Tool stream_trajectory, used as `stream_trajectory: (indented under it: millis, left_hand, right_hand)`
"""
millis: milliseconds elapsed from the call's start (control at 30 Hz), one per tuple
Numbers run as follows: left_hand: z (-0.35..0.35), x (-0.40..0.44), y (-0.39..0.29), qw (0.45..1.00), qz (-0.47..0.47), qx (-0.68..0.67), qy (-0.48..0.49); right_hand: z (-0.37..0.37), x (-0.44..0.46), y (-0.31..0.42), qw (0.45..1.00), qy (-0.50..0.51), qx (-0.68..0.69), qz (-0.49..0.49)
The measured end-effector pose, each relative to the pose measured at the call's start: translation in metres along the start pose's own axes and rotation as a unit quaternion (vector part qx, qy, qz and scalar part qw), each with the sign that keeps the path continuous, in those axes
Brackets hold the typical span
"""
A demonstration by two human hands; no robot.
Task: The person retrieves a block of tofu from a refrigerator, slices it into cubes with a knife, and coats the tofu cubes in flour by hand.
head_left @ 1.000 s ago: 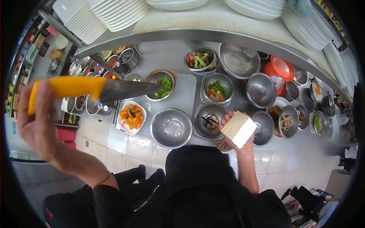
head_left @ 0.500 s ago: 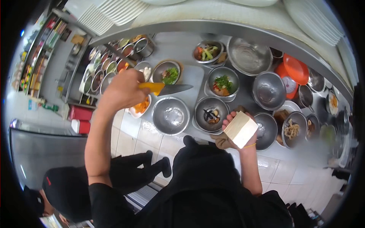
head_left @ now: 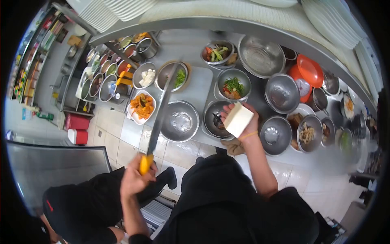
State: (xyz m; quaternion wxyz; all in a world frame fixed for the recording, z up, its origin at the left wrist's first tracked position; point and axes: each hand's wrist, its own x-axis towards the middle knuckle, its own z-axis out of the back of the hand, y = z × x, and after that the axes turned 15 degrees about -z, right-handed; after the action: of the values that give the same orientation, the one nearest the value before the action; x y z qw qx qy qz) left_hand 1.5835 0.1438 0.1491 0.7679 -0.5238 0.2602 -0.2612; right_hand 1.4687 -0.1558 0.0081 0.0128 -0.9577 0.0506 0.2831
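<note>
Left hand (head_left: 136,175): low in view, fingers wrapped around the yellow handle (head_left: 145,164) of a long steel-bladed knife (head_left: 161,110). Blade slants up and away, slightly right, its far end blurred. Seen from above, it crosses the left edge of a round steel bowl with a shiny, bare bottom (head_left: 180,133) and the round steel bowl of chopped greens (head_left: 164,78) behind. Cannot tell how high it hangs over them.

Right hand (head_left: 250,127): palm up, cupped beneath a cream-white rectangular block (head_left: 239,120), fingers curled along its left side, thumb by the right. Thin orange band (head_left: 248,135) at the wrist. Block is tilted in view, well apart from the blade. It overlaps the round steel bowl with dark pieces (head_left: 209,123); whether hand and bowl touch, cannot tell.

Around the knife: white squarish dish (head_left: 140,121) of glossy orange food (head_left: 141,107) to the left; round steel bowl of white chunks (head_left: 137,75) beyond it; flat grey board (head_left: 200,81) to the right.

Around the block: round steel bowl of green and red chopped bits (head_left: 247,84) behind; plain round steel bowl (head_left: 275,146) just right; crumpled brown cloth (head_left: 233,149) below, at the counter edge.

Lower left: another person in black clothing (head_left: 81,203), near the left forearm.
</note>
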Motion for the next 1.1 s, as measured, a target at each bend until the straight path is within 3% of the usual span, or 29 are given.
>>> stream_trajectory:
  millis: [67, 167, 233, 333, 367, 633, 1100]
  left_hand:
    - [-0.02, -0.018, 0.031, 0.993, 0.108, -0.054, 0.0]
    - [-0.05, -0.029, 0.074, 0.997, 0.054, -0.061, 0.0]
    - [-0.064, -0.027, 0.074, 0.994, 0.007, -0.113, 0.005]
    - [-0.085, -0.021, 0.079, 0.998, -0.013, -0.062, 0.011]
    - [-0.091, -0.02, 0.077, 0.998, -0.014, -0.064, 0.01]
    - [-0.103, -0.022, 0.078, 1.0, -0.006, 0.011, -0.015]
    - [-0.098, -0.023, 0.083, 0.997, -0.017, 0.052, -0.048]
  right_hand:
    - [0.008, 0.022, 0.001, 0.999, 0.021, -0.026, -0.027]
    - [0.001, 0.038, -0.008, 0.997, 0.026, -0.06, -0.026]
    - [-0.007, 0.046, -0.016, 0.993, 0.09, -0.067, -0.043]
    - [-0.015, 0.061, -0.029, 0.994, 0.04, -0.097, -0.02]
    - [-0.017, 0.069, -0.035, 0.992, 0.01, -0.121, 0.029]
    - [-0.045, 0.065, -0.058, 0.98, 0.014, -0.2, 0.001]
    - [-0.063, 0.07, -0.071, 0.975, 0.021, -0.22, 0.0]
